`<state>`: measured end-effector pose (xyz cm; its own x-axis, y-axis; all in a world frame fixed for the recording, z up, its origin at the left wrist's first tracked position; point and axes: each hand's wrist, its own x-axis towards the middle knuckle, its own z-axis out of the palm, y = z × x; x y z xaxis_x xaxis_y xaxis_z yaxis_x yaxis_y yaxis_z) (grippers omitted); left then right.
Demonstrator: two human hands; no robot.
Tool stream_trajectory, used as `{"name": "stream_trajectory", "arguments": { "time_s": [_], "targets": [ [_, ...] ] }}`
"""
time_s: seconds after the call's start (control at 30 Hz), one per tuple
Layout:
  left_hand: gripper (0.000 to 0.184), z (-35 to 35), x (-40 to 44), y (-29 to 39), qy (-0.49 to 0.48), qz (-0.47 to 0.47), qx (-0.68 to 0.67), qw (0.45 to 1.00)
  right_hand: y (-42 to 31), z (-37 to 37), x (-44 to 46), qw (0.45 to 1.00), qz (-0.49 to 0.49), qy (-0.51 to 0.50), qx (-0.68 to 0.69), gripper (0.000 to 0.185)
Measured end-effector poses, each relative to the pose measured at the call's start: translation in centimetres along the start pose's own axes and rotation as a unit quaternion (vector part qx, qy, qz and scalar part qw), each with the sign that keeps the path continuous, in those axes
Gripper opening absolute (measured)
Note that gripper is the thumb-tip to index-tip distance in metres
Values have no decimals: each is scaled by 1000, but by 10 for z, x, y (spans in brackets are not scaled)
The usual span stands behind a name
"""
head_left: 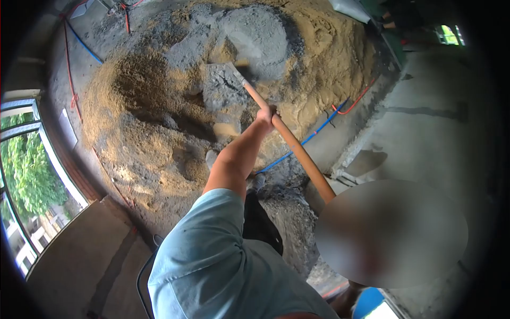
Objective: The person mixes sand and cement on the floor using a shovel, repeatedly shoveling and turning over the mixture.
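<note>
My left hand [266, 115] is closed around the wooden handle of a long-handled hoe [303, 154], with that arm stretched forward. The handle slants from the lower right up to a metal neck and blade at the pile's middle. Grey wet-looking lumps lie at the blade, so its exact outline is hard to make out. Around it spreads a heap of tan sand [154, 90], with grey cement powder [257, 34] on top. A blurred patch covers the lower end of the handle and the area of my right hand, whose fingers are hidden.
A blue and red hose [319, 130] runs along the heap's right side. More red and blue line [85, 45] lies at upper left. A window [40, 175] stands at left, and concrete floor [425, 133] extends right. Part of a person [390, 25] shows at upper right.
</note>
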<state>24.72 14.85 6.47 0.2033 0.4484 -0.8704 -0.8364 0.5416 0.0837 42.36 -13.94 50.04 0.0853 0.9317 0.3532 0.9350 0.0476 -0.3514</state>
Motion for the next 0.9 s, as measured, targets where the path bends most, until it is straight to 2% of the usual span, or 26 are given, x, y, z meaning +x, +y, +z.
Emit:
{"name": "stream_trajectory", "arguments": {
  "time_s": [0.07, 0.3, 0.37, 0.4, 0.47, 0.57, 0.6, 0.67, 0.73, 0.77, 0.83, 0.87, 0.9],
  "targets": [
    [9, -15, -11, -31, 6, -4, -3, 1000, 24, -19, -18, 999, 47, -9, -3, 18],
    [8, -43, -50, -77, 57, 32, -14, 998, 82, -49, -78, 1000, -17, 8, -3, 15],
    [10, -51, -61, -92, 21, -8, -27, 999, 103, -66, -86, 998, -44, 46, -11, 17],
    [10, -44, -75, -103, 29, -3, -21, 999, 112, -80, -92, 999, -7, 50, -19, 20],
    [11, -21, -107, -116, 47, 11, -11, 999, 130, -107, -104, 996, 64, 56, -29, 24],
    [9, 31, -129, -124, 53, 32, 34, 997, 141, -130, -117, 986, 106, 121, -32, 30],
    [10, 52, -130, -124, 17, 40, 30, 999, 148, -145, -126, 989, 100, 111, -21, 30],
    [12, 102, -133, -125, -57, 50, 21, 997, 161, -182, -136, 981, 89, 166, -46, 31],
    [13, 160, -155, -121, -122, 53, -14, 991, 145, -217, -102, 987, 56, 146, -23, 35],
    [14, 183, -165, -117, -147, 51, -46, 987, 128, -226, -81, 984, 60, 156, -54, 37],
    [12, 206, -162, -114, -181, 36, -76, 980, 130, -257, -54, 985, 32, 154, -69, 37],
    [11, 211, -153, -107, -199, 30, -90, 975, 117, -248, -27, 988, 0, 128, -88, 37],
    [11, 203, -126, -100, -174, 17, -69, 982, 105, -227, -5, 988, -31, 102, -108, 38]
  ]
}}
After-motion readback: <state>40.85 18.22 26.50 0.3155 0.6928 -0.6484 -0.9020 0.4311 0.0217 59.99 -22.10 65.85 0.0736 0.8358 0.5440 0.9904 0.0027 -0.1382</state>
